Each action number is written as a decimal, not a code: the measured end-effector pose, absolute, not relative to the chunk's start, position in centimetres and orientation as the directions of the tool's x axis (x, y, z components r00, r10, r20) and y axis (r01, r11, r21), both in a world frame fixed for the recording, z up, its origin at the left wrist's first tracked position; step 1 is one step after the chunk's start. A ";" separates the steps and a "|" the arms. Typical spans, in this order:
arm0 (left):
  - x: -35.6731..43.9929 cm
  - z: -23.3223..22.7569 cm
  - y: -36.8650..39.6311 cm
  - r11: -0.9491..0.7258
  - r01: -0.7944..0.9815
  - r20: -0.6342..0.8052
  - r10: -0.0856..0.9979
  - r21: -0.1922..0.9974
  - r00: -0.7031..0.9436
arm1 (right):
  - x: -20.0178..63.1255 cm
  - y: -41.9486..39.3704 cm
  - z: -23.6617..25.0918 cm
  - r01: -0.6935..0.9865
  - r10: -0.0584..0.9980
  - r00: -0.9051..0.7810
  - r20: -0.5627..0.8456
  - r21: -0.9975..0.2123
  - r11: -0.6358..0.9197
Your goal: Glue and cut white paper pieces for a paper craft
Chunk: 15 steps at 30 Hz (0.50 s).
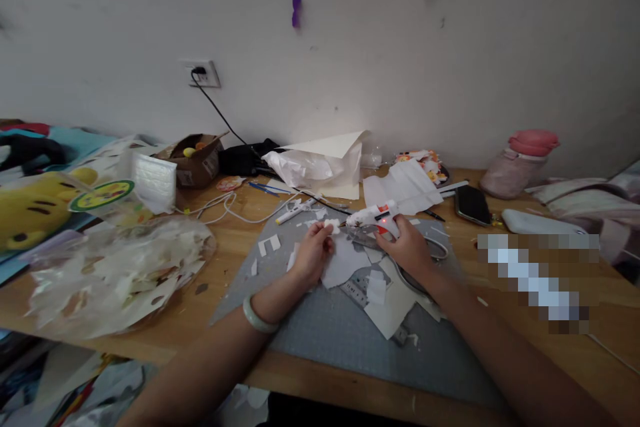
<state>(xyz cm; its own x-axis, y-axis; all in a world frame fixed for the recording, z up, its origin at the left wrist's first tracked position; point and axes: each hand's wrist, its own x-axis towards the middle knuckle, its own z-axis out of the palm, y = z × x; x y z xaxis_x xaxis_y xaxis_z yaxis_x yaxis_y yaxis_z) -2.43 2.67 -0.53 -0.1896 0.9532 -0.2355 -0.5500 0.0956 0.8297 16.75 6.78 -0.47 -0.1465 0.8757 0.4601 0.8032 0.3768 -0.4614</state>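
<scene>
Near the centre of the frame we see the right hand (410, 250) clasped around a white glue gun (373, 215), its nozzle pointing left and a small red light glowing on its body. The left hand (313, 255) pinches a small white paper piece (332, 224) between its fingertips, just beside the gun's nozzle; whether the two touch we cannot tell. A pale bangle (257, 317) sits on the left wrist. Both hands hover over a grey cutting mat (325, 330) in the lower middle, strewn with white paper scraps (376, 288) and a larger grey-white sheet (344, 261) under the left hand. The mat lies on a wooden table (230, 247). To the left lies a clear plastic bag (120, 273) full of offcuts; to the right, a black phone (473, 205) and, further right, a pink bottle (520, 163).
</scene>
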 end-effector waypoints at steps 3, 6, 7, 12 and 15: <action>-2.4 -0.6 2.7 0.090 -0.543 -0.226 0.956 0.835 -0.189 | 16.8 6.9 -0.7 0.792 0.869 -0.137 0.476 -0.475 0.385; -2.4 -0.8 2.7 0.088 -0.541 -0.225 0.955 0.836 -0.192 | 16.8 7.0 -1.0 0.782 0.858 -0.101 0.503 -0.493 0.381; -2.4 -0.8 2.7 0.087 -0.545 -0.226 0.955 0.834 -0.194 | 16.8 7.1 -1.0 0.781 0.858 -0.094 0.505 -0.497 0.378; -2.4 -0.7 2.8 0.082 -0.576 -0.241 0.948 0.813 -0.206 | 16.8 7.2 -1.2 0.793 0.857 -0.114 0.503 -0.473 0.383; -2.4 -0.7 2.8 0.083 -0.587 -0.250 0.945 0.805 -0.209 | 16.8 7.1 -1.2 0.793 0.859 -0.136 0.494 -0.466 0.393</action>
<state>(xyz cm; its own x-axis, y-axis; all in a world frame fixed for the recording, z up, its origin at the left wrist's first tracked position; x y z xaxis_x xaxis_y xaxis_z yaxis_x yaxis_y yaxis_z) -2.43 2.76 -0.67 -0.2087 0.9455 -0.2500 -0.5871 0.0833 0.8052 16.78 7.12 -1.15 -0.1357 0.8586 0.4943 0.7927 0.3934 -0.4657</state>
